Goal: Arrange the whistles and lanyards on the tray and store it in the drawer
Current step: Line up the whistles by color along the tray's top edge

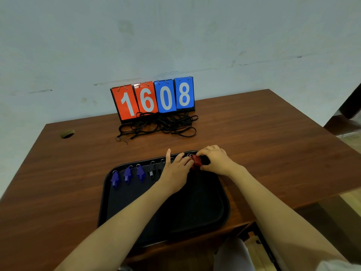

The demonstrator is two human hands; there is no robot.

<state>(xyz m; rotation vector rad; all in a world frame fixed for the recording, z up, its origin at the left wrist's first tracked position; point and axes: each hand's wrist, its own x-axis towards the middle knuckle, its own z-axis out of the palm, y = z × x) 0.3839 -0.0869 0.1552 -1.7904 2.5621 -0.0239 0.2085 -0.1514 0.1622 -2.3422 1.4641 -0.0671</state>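
A black tray (218,208) lies on the wooden desk near its front edge. Along the tray's far rim stand three blue whistles (128,176) in a row, then black whistles (151,170) partly behind my left hand. At the tray's far right corner my left hand (176,172) and my right hand (216,160) meet on a red whistle (196,162). My right hand's fingers curl round it; my left hand's fingertips pinch its near side, index finger raised. A tangled heap of black lanyards (158,124) lies farther back on the desk.
A flip scoreboard (154,98) reading 1608 stands behind the lanyards against the wall. A round cable hole (67,133) sits at the desk's far left. Below the desk's front right, an open drawer edge (259,243) and a chair seat (232,255) show.
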